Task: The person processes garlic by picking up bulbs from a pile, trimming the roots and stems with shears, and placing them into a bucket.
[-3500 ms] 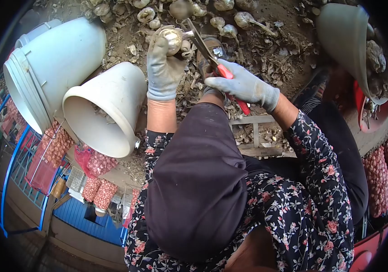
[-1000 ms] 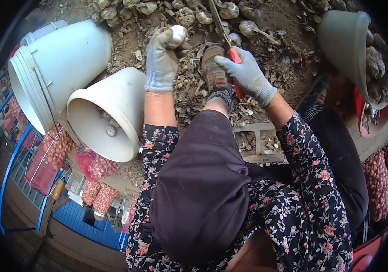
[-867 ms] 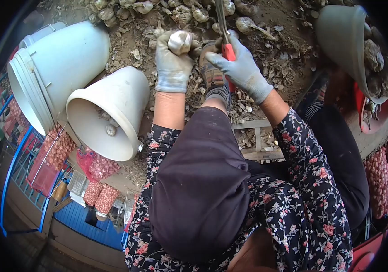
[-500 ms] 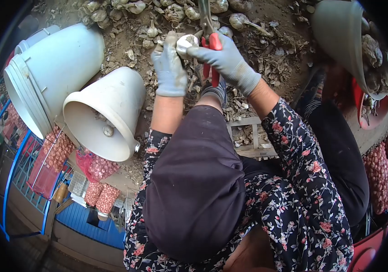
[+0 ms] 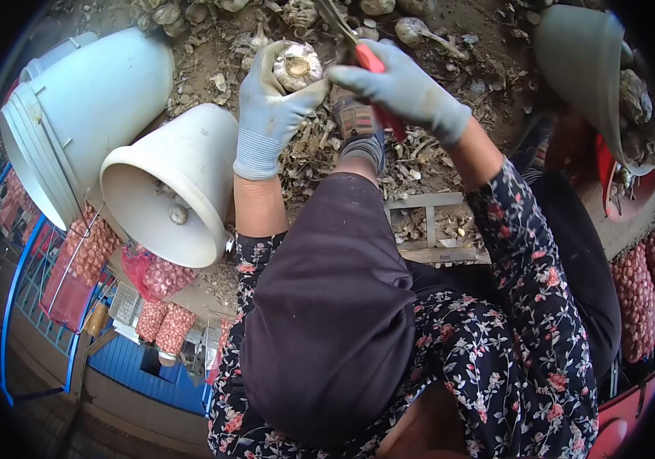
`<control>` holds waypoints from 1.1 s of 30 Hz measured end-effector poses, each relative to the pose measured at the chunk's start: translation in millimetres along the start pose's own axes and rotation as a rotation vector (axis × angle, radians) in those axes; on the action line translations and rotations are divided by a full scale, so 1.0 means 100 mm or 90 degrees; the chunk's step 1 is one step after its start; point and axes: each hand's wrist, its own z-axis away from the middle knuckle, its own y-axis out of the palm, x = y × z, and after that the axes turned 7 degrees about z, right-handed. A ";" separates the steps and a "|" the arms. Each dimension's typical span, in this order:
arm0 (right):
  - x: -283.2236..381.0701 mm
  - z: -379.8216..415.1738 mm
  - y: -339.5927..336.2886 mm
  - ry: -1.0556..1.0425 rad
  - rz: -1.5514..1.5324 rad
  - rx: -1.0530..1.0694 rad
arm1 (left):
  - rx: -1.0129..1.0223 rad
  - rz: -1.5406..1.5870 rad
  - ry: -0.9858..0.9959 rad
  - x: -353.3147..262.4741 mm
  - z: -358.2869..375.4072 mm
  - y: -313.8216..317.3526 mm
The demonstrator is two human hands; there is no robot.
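Note:
My gloved left hand (image 5: 270, 107) is wrapped round a garlic bulb (image 5: 297, 66), its cut root end facing up toward me. My gloved right hand (image 5: 407, 88) grips red-handled shears (image 5: 370, 59), whose metal blades point up and left past the top of the view. The two hands are close together, with the right thumb just to the right of the bulb. Below them lie dry garlic skins and trimmings (image 5: 320, 157) on the dirt. Part of the shears' handles is hidden by my right hand.
A tipped white bucket (image 5: 190, 164) at left holds a few bulbs; a larger pale bucket (image 5: 125, 80) lies behind it. At right, a grey bucket (image 5: 572, 53) contains garlic. Mesh bags of garlic (image 5: 637, 294) stand right. A wooden frame (image 5: 430, 222) is beside my knee.
My left hand has turned the garlic bulb so its root end shows. My right hand and the shears have moved right, away from the bulb, and the shears tilt more.

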 end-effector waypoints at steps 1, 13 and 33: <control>-0.02 0.07 0.01 -0.044 0.195 -0.088 | -0.051 0.043 -0.009 0.02 0.04 -0.03; 0.05 0.51 0.10 0.028 0.648 0.008 | -0.127 -0.309 0.215 0.04 0.03 -0.04; -0.64 0.73 -0.04 0.181 0.385 -0.045 | -0.637 -0.308 0.197 -0.52 1.13 -0.98</control>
